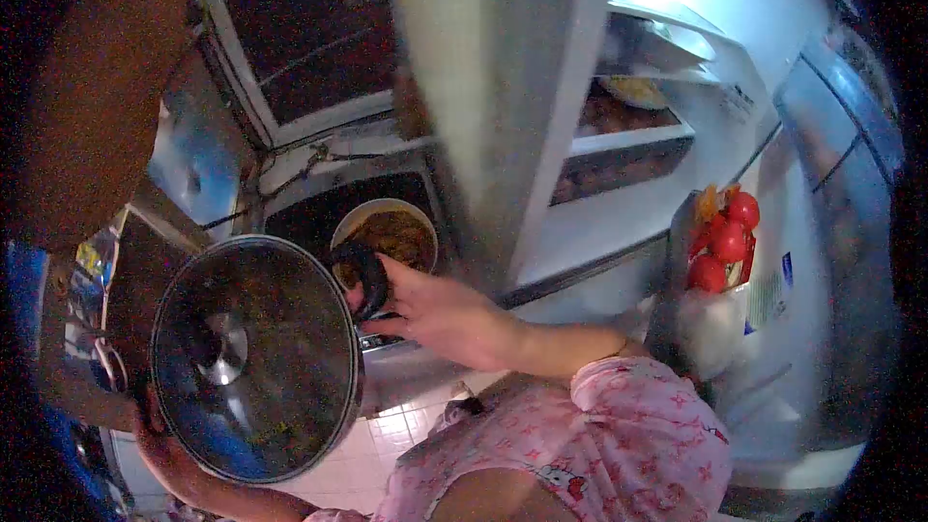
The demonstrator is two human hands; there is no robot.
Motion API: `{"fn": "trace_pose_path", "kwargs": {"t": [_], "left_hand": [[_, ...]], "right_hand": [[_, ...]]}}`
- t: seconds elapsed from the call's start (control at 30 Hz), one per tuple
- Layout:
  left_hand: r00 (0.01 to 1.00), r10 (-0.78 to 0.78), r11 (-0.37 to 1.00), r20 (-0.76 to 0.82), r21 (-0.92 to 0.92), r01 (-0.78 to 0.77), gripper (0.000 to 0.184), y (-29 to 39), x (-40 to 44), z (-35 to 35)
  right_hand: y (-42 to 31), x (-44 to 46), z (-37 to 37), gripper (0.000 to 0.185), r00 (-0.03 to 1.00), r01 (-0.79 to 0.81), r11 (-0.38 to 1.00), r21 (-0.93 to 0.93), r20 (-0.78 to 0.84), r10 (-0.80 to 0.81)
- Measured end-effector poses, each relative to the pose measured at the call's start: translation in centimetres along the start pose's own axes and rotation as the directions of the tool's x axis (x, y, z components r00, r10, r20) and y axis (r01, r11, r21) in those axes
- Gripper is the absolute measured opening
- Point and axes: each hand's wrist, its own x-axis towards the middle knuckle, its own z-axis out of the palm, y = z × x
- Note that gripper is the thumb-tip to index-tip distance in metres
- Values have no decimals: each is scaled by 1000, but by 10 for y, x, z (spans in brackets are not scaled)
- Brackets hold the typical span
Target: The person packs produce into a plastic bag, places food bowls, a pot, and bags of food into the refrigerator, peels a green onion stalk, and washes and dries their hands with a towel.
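**Pink Printed Top, Sleeves Short**

You wear a pale pink top point(633, 435), seen around five o'clock, scattered with small motifs in a deeper, reddish pink. Near half past five on it, your fabric carries a cartoon figure point(563, 477) with a white head and touches of red. At six o'clock, a curved edge rounds off the cloth. Your right sleeve point(619, 387), toward half past four, is loose and ends above the bare forearm and right hand point(425, 304). Toward seven, a scrap of your left sleeve point(338, 515) shows the same pink; your left hand point(148, 437) is mostly hidden.
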Motion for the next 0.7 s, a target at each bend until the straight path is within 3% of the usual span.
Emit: {"fn": "trace_pose_path", "kwargs": {"t": [0.03,0.13,0.17,0.2,0.23,0.3,0.37,0.43,0.6,0.7], "left_hand": [[997,-71,997,-37,-36,70,46,0,-13,12],[992,-124,985,-4,124,124,40,2,-44,17],[957,280,857,80,428,-286,35,-16,-76,51],[757,635,480,150,692,-540,34,-34,-109,84],[685,702,398,195,691,-604,34,-43,-112,85],[686,674,457,274,575,-678,35,-40,-107,74],[697,633,521,335,482,-705,35,-36,-97,61],[685,608,543,401,419,-727,35,-38,-100,58],[621,531,596,576,267,-757,36,-55,-113,46],[524,461,629,716,153,-762,37,-68,-125,53]], "right_hand": [[-4,-14,-6,68,999,8,999,39,44,-9],[-31,-61,-4,69,975,102,994,-35,201,-93],[-37,-73,-3,72,974,76,997,-9,216,-72],[-45,-88,-3,75,970,50,999,18,237,-53],[-53,-99,1,78,965,20,999,41,259,-30],[-78,-114,15,87,974,-210,970,121,111,197],[-82,-125,20,91,981,-168,984,65,109,160],[-83,-146,16,91,952,159,980,-116,280,-121],[-99,-190,15,74,933,355,908,-224,139,-331],[-109,-195,1,67,881,466,829,-309,81,-465]]}}
